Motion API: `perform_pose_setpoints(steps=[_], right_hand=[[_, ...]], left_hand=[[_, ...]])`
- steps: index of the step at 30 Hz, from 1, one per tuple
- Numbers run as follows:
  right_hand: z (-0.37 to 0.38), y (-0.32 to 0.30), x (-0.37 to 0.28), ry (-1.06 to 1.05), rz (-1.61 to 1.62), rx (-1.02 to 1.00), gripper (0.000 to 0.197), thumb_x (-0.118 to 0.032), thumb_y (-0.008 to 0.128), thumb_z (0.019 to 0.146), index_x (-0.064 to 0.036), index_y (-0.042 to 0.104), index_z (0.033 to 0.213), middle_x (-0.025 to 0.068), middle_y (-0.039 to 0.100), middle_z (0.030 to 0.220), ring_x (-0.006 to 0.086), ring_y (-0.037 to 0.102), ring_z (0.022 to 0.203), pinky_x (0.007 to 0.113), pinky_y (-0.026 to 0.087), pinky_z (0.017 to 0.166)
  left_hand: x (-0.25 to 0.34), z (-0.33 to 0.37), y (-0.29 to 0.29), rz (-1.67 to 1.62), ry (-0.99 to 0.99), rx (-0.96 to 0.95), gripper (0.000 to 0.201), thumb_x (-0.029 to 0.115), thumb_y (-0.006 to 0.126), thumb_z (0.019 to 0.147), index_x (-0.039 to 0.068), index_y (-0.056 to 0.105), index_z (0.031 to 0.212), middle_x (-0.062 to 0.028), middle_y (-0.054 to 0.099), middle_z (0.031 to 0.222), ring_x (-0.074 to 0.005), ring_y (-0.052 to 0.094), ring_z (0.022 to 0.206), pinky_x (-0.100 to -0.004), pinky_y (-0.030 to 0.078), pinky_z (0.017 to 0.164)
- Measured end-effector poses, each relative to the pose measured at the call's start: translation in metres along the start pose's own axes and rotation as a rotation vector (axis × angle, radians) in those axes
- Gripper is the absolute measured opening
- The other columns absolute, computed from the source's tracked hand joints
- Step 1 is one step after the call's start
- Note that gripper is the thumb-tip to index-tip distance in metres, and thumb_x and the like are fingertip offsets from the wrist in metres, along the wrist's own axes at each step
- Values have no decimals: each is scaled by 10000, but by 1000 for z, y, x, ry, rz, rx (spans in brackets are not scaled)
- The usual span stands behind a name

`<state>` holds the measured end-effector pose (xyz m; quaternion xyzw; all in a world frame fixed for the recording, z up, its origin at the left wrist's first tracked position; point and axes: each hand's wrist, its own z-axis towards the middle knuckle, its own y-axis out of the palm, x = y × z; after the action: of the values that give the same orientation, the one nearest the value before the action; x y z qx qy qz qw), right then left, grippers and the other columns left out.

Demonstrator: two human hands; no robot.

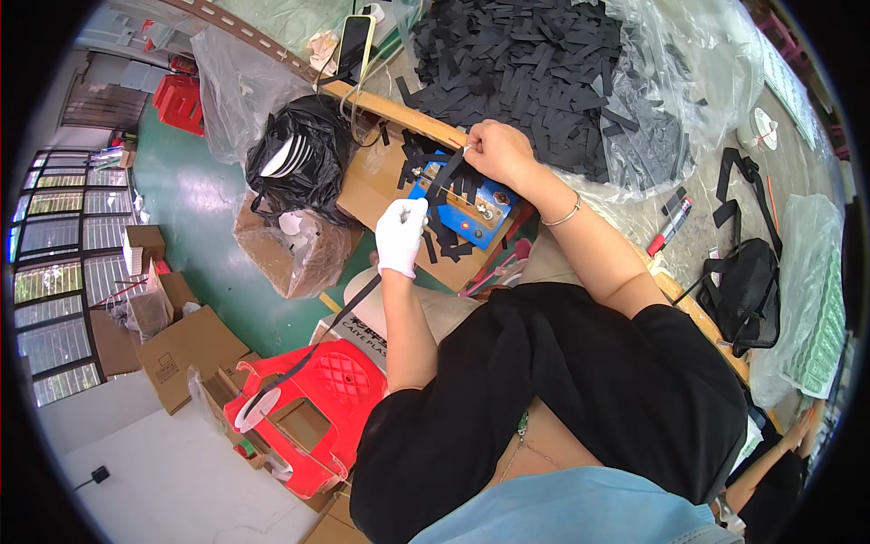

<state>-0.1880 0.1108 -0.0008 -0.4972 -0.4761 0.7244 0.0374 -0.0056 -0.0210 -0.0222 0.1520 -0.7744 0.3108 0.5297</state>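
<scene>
My left hand [400, 238], in a white glove, is closed on a flat black strap [339, 316]. The strap trails back to a white reel [257, 410] by the red stool. Beyond it, my bare right hand [500, 154], with a bangle at the wrist, pinches the strap's far stretch at the table edge. Between both hands the strap is drawn across a blue metal device [471, 225] with small metal fittings. Short cut black pieces [444, 240] lie on and around this device, which rests on cardboard. My fingers hide the strap's end.
A large heap of cut black strips [517, 72] covers the table behind the wooden edge [399, 111]. A phone [355, 45], a red marker [669, 227] and a black mesh bag [745, 290] lie there too. At left stand a red stool [349, 381] and a black plastic bag [313, 136].
</scene>
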Motion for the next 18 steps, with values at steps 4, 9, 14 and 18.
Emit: perform_pose_setpoints(steps=[4, 9, 14, 18], right_hand=[[-1, -1, -2, 8, -15, -6, 138, -184, 618, 716, -61, 641, 774, 129, 622, 865, 320, 614, 822, 417, 488, 722], [-8, -8, -5, 45, 151, -38, 184, -168, 658, 704, -52, 593, 831, 110, 637, 772, 291, 631, 739, 384, 492, 666], [-8, -3, -2, -11, 330, -77, 249, -131, 674, 692, -52, 557, 897, 86, 637, 730, 255, 634, 675, 360, 488, 622], [-7, -1, -2, -72, 444, -32, 231, -107, 655, 715, -52, 565, 921, 75, 627, 707, 258, 623, 658, 359, 486, 625]], left_hand=[[-4, 2, 1, 246, 101, 83, 191, 225, 647, 852, 34, 640, 843, 17, 591, 655, -45, 501, 576, -190, 382, 535], [7, -9, -4, -160, 14, 47, 155, 198, 637, 859, 46, 635, 887, 8, 601, 701, -49, 518, 598, -182, 399, 547], [34, -15, 2, -275, 28, 18, 144, 210, 608, 880, 69, 623, 907, 32, 575, 698, -16, 462, 565, -156, 346, 509], [35, -12, 9, -322, 30, -24, 118, 174, 621, 873, 62, 630, 909, 17, 585, 700, -27, 486, 575, -158, 361, 513]])
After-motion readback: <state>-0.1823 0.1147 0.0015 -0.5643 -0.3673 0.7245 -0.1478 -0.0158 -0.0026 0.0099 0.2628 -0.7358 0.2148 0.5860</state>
